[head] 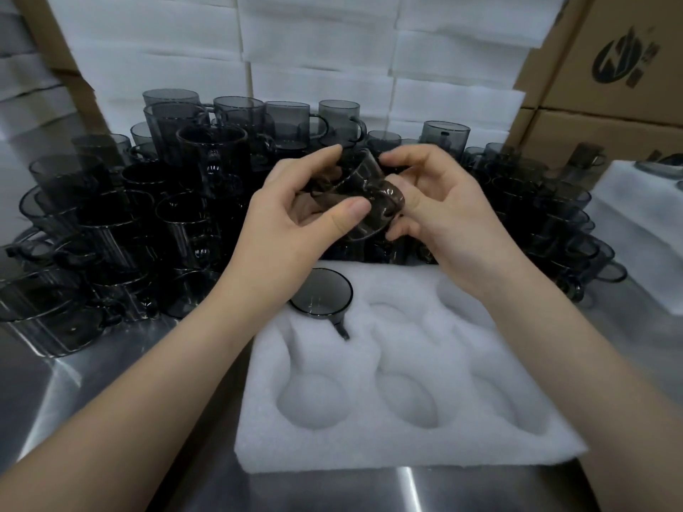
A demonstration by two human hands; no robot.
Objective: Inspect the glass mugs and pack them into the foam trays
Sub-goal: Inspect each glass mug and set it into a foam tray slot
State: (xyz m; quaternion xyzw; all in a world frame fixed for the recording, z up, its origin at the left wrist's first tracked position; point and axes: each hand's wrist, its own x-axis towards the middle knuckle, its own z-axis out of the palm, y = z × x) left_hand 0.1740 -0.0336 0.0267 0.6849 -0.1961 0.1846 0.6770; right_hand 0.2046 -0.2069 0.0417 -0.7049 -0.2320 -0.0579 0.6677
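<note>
A smoky grey glass mug (360, 195) is held tilted in the air above the far edge of a white foam tray (399, 448). My left hand (295, 223) grips it from the left with thumb and fingers curled round it. My right hand (439, 212) holds it from the right, fingers curled round its rim end. One mug (320, 293) sits in the tray's far left pocket, its handle pointing toward me. The tray's other pockets hold nothing.
Several dark glass mugs (155, 216) stand stacked across the steel table (111, 367) behind and left of the tray, more at the right (554, 216). White foam sheets (318, 49) are piled at the back. Cardboard boxes (610, 86) and another foam tray (643, 230) stand at right.
</note>
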